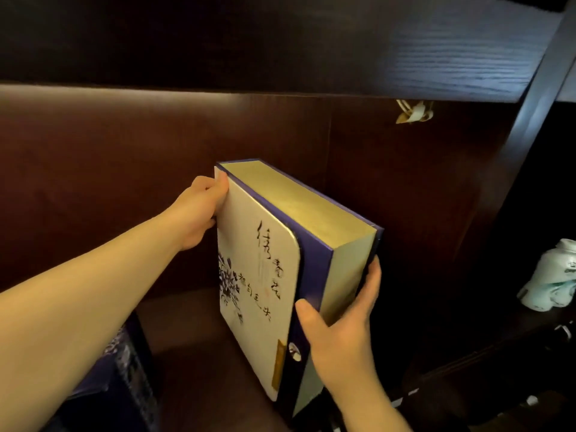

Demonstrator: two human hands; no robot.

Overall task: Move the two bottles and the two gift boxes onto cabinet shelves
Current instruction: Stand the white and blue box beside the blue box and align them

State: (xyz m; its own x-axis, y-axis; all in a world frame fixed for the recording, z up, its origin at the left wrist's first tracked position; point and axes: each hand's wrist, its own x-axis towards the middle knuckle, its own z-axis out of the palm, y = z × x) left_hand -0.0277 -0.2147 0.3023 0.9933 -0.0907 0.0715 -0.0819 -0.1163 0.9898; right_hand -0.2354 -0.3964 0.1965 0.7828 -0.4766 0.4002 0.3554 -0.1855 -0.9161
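Observation:
A purple and gold gift box (280, 269) with a white calligraphy panel stands on edge inside the dark wooden cabinet, above its shelf (193, 347). My left hand (199, 210) grips its upper left corner. My right hand (339, 325) clasps its lower right side, thumb on the front, fingers around the gold edge. A second purple patterned gift box (124, 369) sits at the lower left, partly hidden under my left forearm. A white and green ceramic bottle (551, 279) stands in the neighbouring compartment at the right.
The shelf board above (280, 45) hangs low over the box. A dark upright post (536, 98) separates this compartment from the right one. A pale ribbon or tag (411, 112) hangs under the upper board at the back.

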